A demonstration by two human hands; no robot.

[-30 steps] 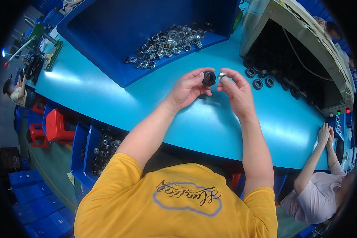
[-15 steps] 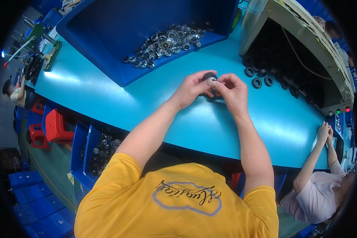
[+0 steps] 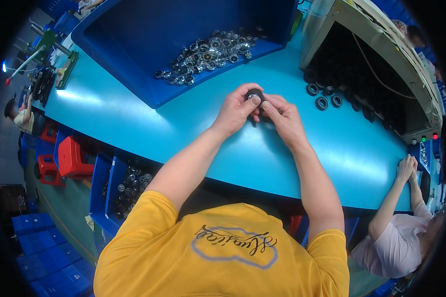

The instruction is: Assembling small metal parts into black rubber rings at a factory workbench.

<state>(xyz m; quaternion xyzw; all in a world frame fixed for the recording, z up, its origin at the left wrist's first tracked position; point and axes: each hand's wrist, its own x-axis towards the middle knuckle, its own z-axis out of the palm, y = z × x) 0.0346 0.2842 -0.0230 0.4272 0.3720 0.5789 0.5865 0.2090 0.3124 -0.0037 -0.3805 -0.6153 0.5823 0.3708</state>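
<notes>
Over the blue tabletop (image 3: pixel 193 138), my left hand (image 3: pixel 234 113) and my right hand (image 3: pixel 285 120) meet around one small wheel (image 3: pixel 254 92) with a black rubber tyre and a shiny clear or silver centre. Both thumbs press on its face, while the fingers wrap behind it and are partly hidden. Beyond my left hand, a pile of shiny wheel hubs (image 3: pixel 210 53) lies in a large tilted blue bin (image 3: pixel 148 89). Several loose black tyres (image 3: pixel 321 103) sit to the right of my hands, at the mouth of a cream-coloured machine (image 3: pixel 307 44).
A blue crate (image 3: pixel 104 198) of tyred wheels stands below the table edge at left, near red stools (image 3: pixel 73 157). A green hand press (image 3: pixel 67 69) is at the far left. At the right edge, a co-worker's hands (image 3: pixel 407 167) rest over the table.
The wheel has turned so its shiny face points up towards me. My right hand has shifted slightly lower, and its thumb now lies against the wheel.
</notes>
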